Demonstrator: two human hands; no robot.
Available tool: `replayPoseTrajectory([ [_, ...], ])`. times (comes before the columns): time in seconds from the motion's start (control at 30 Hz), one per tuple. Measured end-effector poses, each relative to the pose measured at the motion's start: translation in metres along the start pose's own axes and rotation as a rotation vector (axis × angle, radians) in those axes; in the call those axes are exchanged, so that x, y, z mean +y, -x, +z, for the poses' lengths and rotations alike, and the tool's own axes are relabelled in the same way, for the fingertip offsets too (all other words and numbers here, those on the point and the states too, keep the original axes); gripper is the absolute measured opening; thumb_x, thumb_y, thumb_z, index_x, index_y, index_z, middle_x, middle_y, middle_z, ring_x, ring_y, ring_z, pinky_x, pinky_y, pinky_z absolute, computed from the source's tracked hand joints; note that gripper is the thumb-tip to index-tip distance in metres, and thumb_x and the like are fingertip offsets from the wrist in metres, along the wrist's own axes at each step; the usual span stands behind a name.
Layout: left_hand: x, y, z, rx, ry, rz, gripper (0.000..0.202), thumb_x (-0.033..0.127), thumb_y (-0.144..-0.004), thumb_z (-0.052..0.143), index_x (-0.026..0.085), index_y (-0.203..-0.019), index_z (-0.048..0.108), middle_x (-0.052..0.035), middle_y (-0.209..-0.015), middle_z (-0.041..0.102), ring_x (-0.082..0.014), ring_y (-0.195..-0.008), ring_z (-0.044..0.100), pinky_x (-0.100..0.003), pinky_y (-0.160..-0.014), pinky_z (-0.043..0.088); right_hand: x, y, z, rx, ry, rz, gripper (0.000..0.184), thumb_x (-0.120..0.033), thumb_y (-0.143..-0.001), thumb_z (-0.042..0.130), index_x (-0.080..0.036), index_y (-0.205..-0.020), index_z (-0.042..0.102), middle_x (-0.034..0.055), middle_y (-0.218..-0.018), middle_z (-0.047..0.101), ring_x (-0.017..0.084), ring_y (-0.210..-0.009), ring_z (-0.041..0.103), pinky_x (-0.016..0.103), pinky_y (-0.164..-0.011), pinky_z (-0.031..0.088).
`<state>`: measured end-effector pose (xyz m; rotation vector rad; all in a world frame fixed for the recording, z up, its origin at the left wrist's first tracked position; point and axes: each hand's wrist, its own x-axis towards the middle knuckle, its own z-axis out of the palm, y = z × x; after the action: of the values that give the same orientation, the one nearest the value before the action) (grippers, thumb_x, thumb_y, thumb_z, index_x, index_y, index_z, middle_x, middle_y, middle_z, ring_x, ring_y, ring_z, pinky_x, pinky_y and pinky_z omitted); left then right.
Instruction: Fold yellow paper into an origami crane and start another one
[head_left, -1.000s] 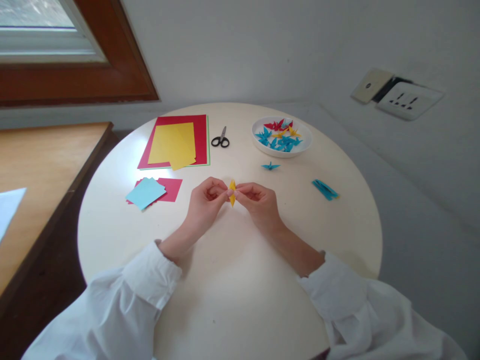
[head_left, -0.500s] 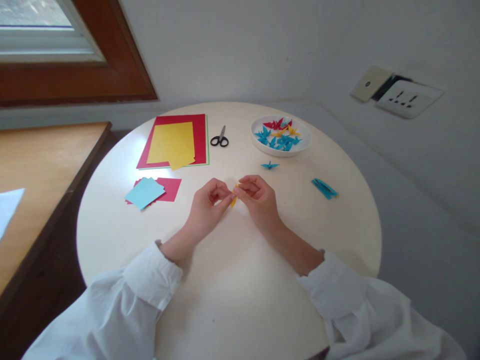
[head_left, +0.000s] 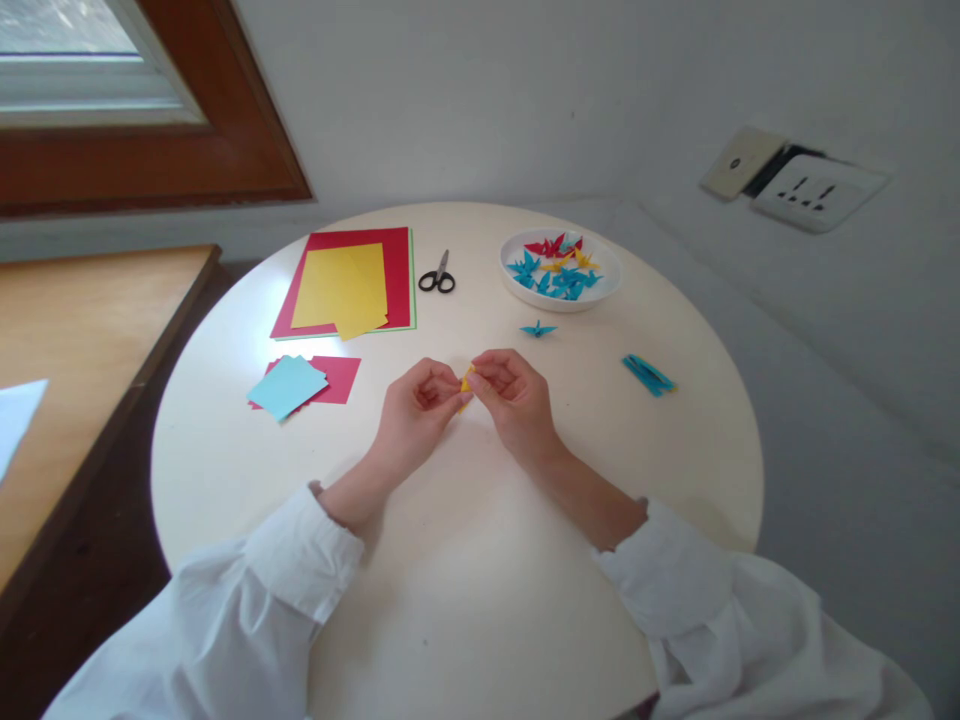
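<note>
A small folded piece of yellow paper (head_left: 466, 384) is pinched between my two hands above the middle of the white table. My left hand (head_left: 424, 405) grips its left side between thumb and fingers. From the right, my right hand (head_left: 517, 398) holds it with thumb and forefinger. Fingertips cover much of the paper, so its full shape is hidden. Just beyond my right hand, a blue paper crane (head_left: 538, 329) sits on the table. Behind it stands a white round dish (head_left: 517, 297) with several blue, red and yellow paper cranes.
Black-handled scissors (head_left: 437, 279) lie at the back. Left of them are large yellow sheets (head_left: 341, 285) on red sheets (head_left: 400, 270). Nearer are light blue squares (head_left: 289, 387) over pink-red ones (head_left: 341, 378). Several folded blue strips (head_left: 648, 375) lie at right on the round table (head_left: 480, 580).
The yellow paper has shifted slightly in my fingertips, and more of it shows by my right thumb. Both hands stay in nearly the same place.
</note>
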<state>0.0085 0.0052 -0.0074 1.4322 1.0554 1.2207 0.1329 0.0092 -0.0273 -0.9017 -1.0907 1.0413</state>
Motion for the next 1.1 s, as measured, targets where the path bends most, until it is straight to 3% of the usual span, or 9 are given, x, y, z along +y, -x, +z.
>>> replayPoseTrajectory([
  [0.2, 0.0030, -0.0014, -0.0005, 0.009, 0.044, -0.035, 0.027, 0.030, -0.065, 0.075, 0.017, -0.069, 0.051, 0.0068, -0.053, 0.051, -0.0063, -0.049, 0.048, -0.019, -0.047, 0.037, -0.0017, 0.0004, -0.0002, -0.005, -0.034, 0.041, 0.017, -0.024, -0.067, 0.069, -0.021, -0.079, 0.057, -0.0018, -0.074, 0.065, 0.012, -0.071, 0.063, 0.027, -0.067, 0.051],
  [0.43, 0.0039, -0.0018, -0.0018, 0.003, 0.077, -0.077, 0.032, 0.035, -0.063, 0.077, 0.018, -0.068, 0.051, 0.0058, -0.055, 0.054, -0.0090, -0.055, 0.055, -0.021, -0.052, 0.041, -0.0082, 0.0000, -0.0010, -0.053, -0.039, 0.148, 0.028, -0.035, -0.068, 0.069, -0.021, -0.089, 0.059, -0.0011, -0.072, 0.068, 0.013, -0.068, 0.063, 0.029, -0.067, 0.051],
  [0.7, 0.0050, -0.0019, -0.0019, -0.015, 0.091, -0.068, 0.027, 0.030, -0.064, 0.075, 0.018, -0.066, 0.051, 0.0074, -0.052, 0.049, -0.0058, -0.047, 0.045, -0.019, -0.046, 0.034, -0.0076, 0.0004, -0.0011, -0.080, -0.024, 0.101, 0.027, -0.029, -0.064, 0.073, -0.021, -0.086, 0.060, -0.0032, -0.067, 0.064, 0.013, -0.066, 0.063, 0.029, -0.065, 0.052],
  [0.97, 0.0068, -0.0003, -0.0023, -0.043, 0.064, -0.083, 0.028, 0.029, -0.064, 0.074, 0.017, -0.064, 0.049, 0.0063, -0.054, 0.048, -0.0061, -0.049, 0.043, -0.019, -0.046, 0.033, -0.0079, -0.0013, -0.0031, -0.086, 0.006, 0.127, 0.031, -0.030, -0.063, 0.073, -0.021, -0.090, 0.061, -0.0042, -0.066, 0.063, 0.011, -0.062, 0.061, 0.027, -0.062, 0.050],
  [1.1, 0.0039, -0.0007, -0.0023, -0.070, 0.020, -0.059, 0.026, 0.027, -0.066, 0.072, 0.017, -0.064, 0.048, 0.0061, -0.055, 0.048, -0.0061, -0.049, 0.042, -0.019, -0.046, 0.031, -0.0088, -0.0024, -0.0035, -0.072, 0.036, 0.109, 0.024, -0.030, -0.065, 0.070, -0.021, -0.085, 0.061, -0.0047, -0.062, 0.062, 0.011, -0.057, 0.059, 0.026, -0.056, 0.048],
])
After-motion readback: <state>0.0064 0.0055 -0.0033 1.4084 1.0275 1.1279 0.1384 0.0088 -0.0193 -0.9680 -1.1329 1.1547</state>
